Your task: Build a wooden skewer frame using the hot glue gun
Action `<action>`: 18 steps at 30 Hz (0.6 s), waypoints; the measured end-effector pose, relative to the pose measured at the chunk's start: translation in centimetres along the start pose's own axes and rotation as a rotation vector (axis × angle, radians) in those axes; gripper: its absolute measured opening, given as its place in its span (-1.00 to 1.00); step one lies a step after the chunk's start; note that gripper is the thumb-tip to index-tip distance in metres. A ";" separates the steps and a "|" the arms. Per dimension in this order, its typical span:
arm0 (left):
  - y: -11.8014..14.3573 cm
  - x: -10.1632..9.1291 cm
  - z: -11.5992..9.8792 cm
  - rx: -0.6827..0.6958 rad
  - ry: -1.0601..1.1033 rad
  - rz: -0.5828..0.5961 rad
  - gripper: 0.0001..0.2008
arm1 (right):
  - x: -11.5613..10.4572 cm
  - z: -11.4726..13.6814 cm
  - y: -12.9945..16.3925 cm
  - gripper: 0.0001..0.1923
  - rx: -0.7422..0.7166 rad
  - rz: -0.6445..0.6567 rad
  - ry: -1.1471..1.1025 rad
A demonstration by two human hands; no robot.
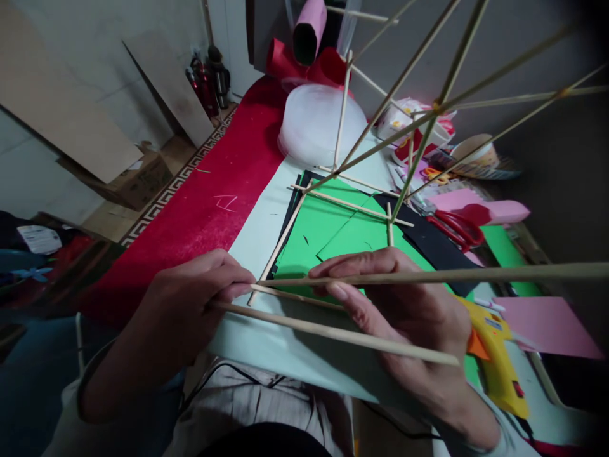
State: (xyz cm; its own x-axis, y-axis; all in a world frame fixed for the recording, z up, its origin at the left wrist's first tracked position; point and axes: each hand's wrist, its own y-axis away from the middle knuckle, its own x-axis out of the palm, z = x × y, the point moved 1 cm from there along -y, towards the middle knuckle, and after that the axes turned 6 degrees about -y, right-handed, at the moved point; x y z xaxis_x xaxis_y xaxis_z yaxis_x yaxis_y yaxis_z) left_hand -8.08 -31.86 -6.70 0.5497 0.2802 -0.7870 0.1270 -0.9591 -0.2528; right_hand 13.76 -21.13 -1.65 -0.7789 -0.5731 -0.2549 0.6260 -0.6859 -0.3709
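Observation:
My left hand (pixel 185 311) is closed, its thumb and fingers pressed together at the near left corner of a frame of thin wooden sticks. Out of this hand a loose wooden stick (pixel 333 333) runs to the right, below my right palm. My right hand (pixel 413 311) pinches a longer wooden stick (pixel 476 274) between thumb and fingers; that stick's left end meets my left fingertips at the corner. Beyond them stands the stick frame (pixel 347 203), its rods crossing and rising to a joint (pixel 436 108). Green card sheets (pixel 333 222) lie under it.
A yellow glue gun (pixel 497 355) lies right of my right hand, near pink paper (pixel 547 324). Red-handled scissors (pixel 457 228) rest on black card. A round translucent plastic container (pixel 321 124) and rolled red and pink paper (pixel 309 32) stand at the back. Red cloth (pixel 204 209) covers the left side.

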 end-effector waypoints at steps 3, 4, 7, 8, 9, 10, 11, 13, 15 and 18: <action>0.0 -0.1 -0.1 -0.038 0.020 0.048 -0.83 | 0.1 0.0 0.4 -0.78 0.028 0.017 -0.014; 0.0 -0.1 -0.1 -0.052 0.026 0.058 -0.83 | 0.1 0.1 0.5 -0.77 0.034 0.022 -0.015; 0.0 -0.1 -0.1 -0.061 0.033 0.051 -0.81 | 0.1 0.1 0.5 -0.75 0.041 0.038 -0.008; 0.0 -0.1 -0.1 -0.055 0.030 0.046 -0.80 | 0.1 0.1 0.5 -0.75 0.038 0.047 -0.007; 0.0 -0.1 -0.1 -0.052 0.023 0.050 -0.80 | 0.1 0.0 0.4 -0.76 0.032 0.057 -0.007; 0.0 -0.1 -0.2 -0.052 0.011 0.055 -0.81 | 0.0 0.0 0.4 -0.76 0.022 0.068 -0.006; 0.0 -0.1 -0.2 -0.056 -0.003 0.064 -0.81 | 0.0 0.0 0.3 -0.78 0.010 0.076 -0.003; -0.1 0.0 -0.3 -0.074 -0.030 0.076 -0.81 | -0.1 0.1 0.1 -0.82 -0.008 0.094 0.021; -0.1 0.1 -0.4 -0.072 -0.036 0.062 -0.79 | -0.2 0.2 -0.1 -0.85 -0.016 0.110 0.060; 0.2 0.5 0.0 -0.010 0.003 -0.020 -0.77 | -0.1 0.5 -0.2 -0.89 -0.026 0.124 0.104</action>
State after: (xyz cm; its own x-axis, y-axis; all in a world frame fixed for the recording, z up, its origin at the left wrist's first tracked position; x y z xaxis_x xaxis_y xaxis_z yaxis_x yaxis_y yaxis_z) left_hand -7.80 -31.87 -7.16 0.5496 0.2989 -0.7802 0.1462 -0.9538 -0.2624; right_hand 13.70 -21.17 -1.15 -0.6965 -0.6020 -0.3905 0.7172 -0.6002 -0.3541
